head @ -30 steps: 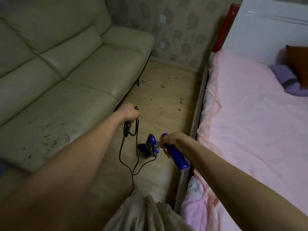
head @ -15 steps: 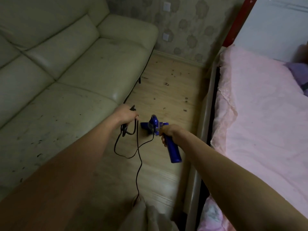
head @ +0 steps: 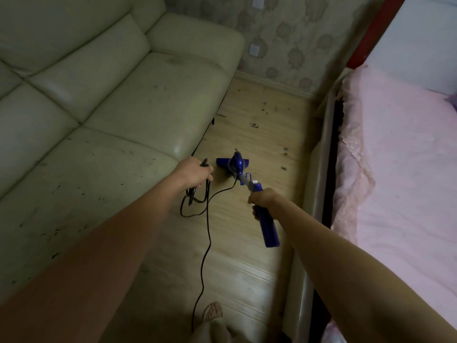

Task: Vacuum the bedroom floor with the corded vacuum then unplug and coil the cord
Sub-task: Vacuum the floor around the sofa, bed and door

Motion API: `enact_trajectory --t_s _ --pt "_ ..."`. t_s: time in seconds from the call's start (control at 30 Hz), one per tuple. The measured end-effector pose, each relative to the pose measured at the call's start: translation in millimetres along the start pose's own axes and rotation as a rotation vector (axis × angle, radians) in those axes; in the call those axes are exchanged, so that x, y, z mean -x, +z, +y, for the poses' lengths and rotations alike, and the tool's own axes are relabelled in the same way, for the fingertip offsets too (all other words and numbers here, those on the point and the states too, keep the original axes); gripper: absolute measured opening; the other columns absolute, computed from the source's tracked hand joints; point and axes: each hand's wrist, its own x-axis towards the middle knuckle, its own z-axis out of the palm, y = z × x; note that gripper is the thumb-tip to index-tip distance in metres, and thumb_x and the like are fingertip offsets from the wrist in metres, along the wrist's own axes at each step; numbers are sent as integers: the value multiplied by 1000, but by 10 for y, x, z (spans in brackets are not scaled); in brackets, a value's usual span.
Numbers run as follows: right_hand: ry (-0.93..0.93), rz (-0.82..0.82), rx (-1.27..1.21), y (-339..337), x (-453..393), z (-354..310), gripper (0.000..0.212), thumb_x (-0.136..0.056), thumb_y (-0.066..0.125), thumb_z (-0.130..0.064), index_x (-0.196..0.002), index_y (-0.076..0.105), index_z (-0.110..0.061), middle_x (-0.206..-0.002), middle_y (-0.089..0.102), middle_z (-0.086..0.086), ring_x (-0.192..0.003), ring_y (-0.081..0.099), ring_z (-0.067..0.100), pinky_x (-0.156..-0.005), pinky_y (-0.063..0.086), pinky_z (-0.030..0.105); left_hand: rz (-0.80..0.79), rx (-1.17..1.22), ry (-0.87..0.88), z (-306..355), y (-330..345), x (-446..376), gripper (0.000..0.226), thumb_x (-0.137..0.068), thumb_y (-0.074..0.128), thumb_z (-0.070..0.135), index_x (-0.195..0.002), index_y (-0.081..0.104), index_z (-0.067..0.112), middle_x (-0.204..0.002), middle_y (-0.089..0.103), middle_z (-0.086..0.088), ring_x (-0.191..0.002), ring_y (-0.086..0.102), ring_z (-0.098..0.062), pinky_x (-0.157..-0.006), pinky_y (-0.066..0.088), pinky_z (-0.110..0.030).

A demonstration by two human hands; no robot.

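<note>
Since the earlier frame the blue vacuum has advanced up the wooden floor toward 12 o'clock, nearer the debris lying at 1 o'clock of its head. Right hand grips the handle, fingers wrapped round it. Left hand, at 9 o'clock of the vacuum, holds looped black cord beside the sofa. Bed at 3 o'clock.

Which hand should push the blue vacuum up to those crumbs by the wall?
The right hand. It already grips the vacuum's blue handle, with the head aimed toward the crumbs ahead on the floor. The left hand is busy holding loops of the black cord clear.
</note>
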Motion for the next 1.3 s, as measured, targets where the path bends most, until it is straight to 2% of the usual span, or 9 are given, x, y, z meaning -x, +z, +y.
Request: enact_trajectory --t_s 0.13,0.33,0.53,0.77,0.87,1.0,1.1,1.23,1.3 --pt "11 -12 62 -28 106 -26 16 -89 62 -4 -99 50 -2 -72 56 11 -55 54 19 -45 46 28 27 -18 26 221 -140 -37 24 -97 50 20 -83 67 9 -64 59 1 -53 51 -9 -46 43 -13" --pt "41 41 136 -111 313 -79 13 -87 66 -5 -88 54 -2 -72 59 12 -56 56 20 -54 50 30 32 -58 75 540 -218 -35 27 -96 51 21 -92 71 3 -66 63 1 -56 54 -9 -54 41 -20" --pt "28 61 117 -193 234 -293 14 -88 64 -6 -98 55 -1 -69 61 12 -52 57 21 -52 50 30 130 -107 90 751 -270 -178 29 -96 49 23 -79 65 5 -68 63 -2 -62 57 -15 -50 38 -22" --pt "-4 18 81 -329 -189 -634 28 -88 61 -7 -115 56 1 -70 61 11 -51 57 21 -44 45 26 94 -107 23 929 -204 -543 28 -94 52 22 -72 61 8 -66 62 -2 -55 53 -11 -50 37 -22" --pt "-20 2 59 -469 -452 -834 28 -88 61 -7 -115 56 2 -72 61 12 -52 56 21 -45 45 28 124 -80 -10 1106 -197 -812 24 -93 55 22 -78 63 4 -63 60 -1 -57 53 -12 -52 36 -24" --pt "-37 -30 66 -721 -754 -1171 23 -89 59 -6 -111 56 2 -72 59 13 -52 55 21 -44 45 28 125 -93 -48 1340 -179 -1209 25 -91 58 19 -97 66 -4 -82 69 -11 -70 60 -20 -64 42 -27" --pt "-74 -43 63 -845 -995 -1443 25 -87 59 -4 -112 57 4 -73 60 15 -51 55 23 -45 47 28 101 -132 -66 1488 -161 -1432 23 -93 56 18 -94 67 -3 -79 69 -11 -64 58 -18 -63 44 -26" --pt "-87 -49 86 -1005 -1315 -1714 22 -88 60 -5 -108 56 3 -78 61 16 -55 56 24 -60 55 35 91 -63 -87 1530 -101 -1711 27 -95 52 18 -88 66 -3 -71 69 -13 -56 64 -18 -67 54 -29" --pt "-85 -61 88 -1080 -1430 -1787 18 -88 59 -3 -105 55 2 -77 60 16 -55 55 23 -54 53 33 78 -48 -91 1485 -83 -1798 32 -95 51 21 -86 66 -5 -72 70 -14 -62 69 -22 -73 57 -33"
